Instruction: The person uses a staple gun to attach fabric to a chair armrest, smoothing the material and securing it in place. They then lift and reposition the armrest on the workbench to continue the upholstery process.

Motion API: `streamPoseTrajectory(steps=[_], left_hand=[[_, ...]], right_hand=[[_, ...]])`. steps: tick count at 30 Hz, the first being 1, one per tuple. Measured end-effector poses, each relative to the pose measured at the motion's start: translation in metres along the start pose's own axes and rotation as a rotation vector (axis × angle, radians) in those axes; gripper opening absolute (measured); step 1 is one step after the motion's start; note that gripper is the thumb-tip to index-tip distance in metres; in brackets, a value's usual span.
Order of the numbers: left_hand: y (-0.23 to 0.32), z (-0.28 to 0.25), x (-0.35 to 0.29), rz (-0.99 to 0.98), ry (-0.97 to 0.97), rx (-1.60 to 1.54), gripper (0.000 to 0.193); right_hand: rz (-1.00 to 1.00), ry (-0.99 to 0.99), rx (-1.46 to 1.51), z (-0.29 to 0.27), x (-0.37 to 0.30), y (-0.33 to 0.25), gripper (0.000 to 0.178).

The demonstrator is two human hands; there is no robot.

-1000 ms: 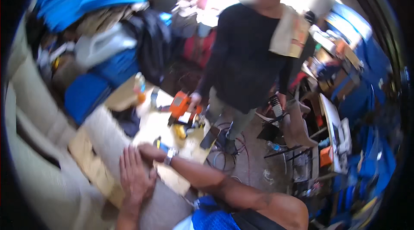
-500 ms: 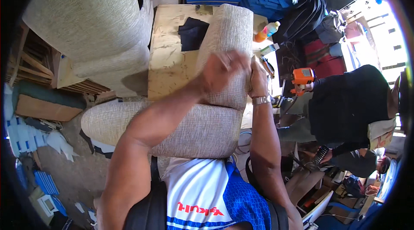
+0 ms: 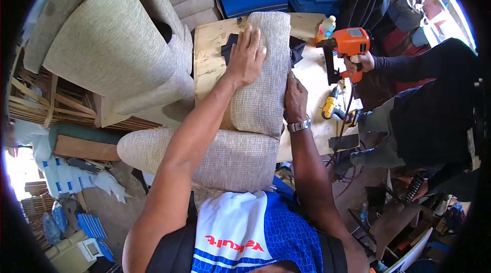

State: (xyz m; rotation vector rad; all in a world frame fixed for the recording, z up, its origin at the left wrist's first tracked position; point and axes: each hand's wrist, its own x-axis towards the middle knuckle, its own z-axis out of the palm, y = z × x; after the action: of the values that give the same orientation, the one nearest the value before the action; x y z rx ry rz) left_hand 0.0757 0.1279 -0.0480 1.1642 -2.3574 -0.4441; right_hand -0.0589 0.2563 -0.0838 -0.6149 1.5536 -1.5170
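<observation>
Plainly, red shirt lettering (image 3: 234, 245) shows near grey upholstery (image 3: 260, 104).

A pale wooden tabletop (image 3: 207, 68), marked with dark smudges on its left side, fills the upper middle of the frame, its right part bright with light. The woven grey-beige upholstered piece (image 3: 261, 106) lies across it, one section running up the frame and the other reaching leftward past the near edge. Black cloth (image 3: 228, 50) shows on both sides of the upper section. Toward the upper right edge stands a bottle (image 3: 326, 27) with orange contents. At the right lies a yellow-and-black drill (image 3: 330, 106), and near the lower right corner a dark flat piece (image 3: 344, 142). On the grey floor (image 3: 102, 209), lower left, lies whitish material (image 3: 110, 186).
</observation>
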Motion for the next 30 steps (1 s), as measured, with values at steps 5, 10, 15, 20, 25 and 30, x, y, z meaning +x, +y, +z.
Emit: streamPoseTrajectory(steps=[5, 10, 15, 20, 25, 30], left_hand=[[0.054, -0.030, -0.040, 0.187, -0.181, 0.325, 0.060], [0.083, -0.034, -0.065, 0.165, -0.302, 0.408, 0.062], [0.094, -0.032, -0.071, 0.144, -0.326, 0.475, 0.058], [0.109, -0.033, -0.088, 0.124, -0.338, 0.411, 0.059], [0.109, -0.031, -0.101, 0.106, -0.336, 0.346, 0.058], [0.107, -0.029, -0.100, 0.130, -0.330, 0.367, 0.061]], right_hand=[[-0.142, 0.013, 0.069, 0.015, -0.012, 0.009, 0.047], [-0.151, -0.030, -0.085, 0.005, -0.039, 0.008, 0.046], [-0.066, -0.122, -0.029, -0.003, -0.036, 0.009, 0.047], [-0.134, -0.072, -0.115, -0.003, -0.040, 0.002, 0.046], [-0.161, -0.018, -0.158, 0.003, -0.047, 0.011, 0.042], [-0.110, -0.012, -0.150, 0.000, -0.052, 0.005, 0.042]])
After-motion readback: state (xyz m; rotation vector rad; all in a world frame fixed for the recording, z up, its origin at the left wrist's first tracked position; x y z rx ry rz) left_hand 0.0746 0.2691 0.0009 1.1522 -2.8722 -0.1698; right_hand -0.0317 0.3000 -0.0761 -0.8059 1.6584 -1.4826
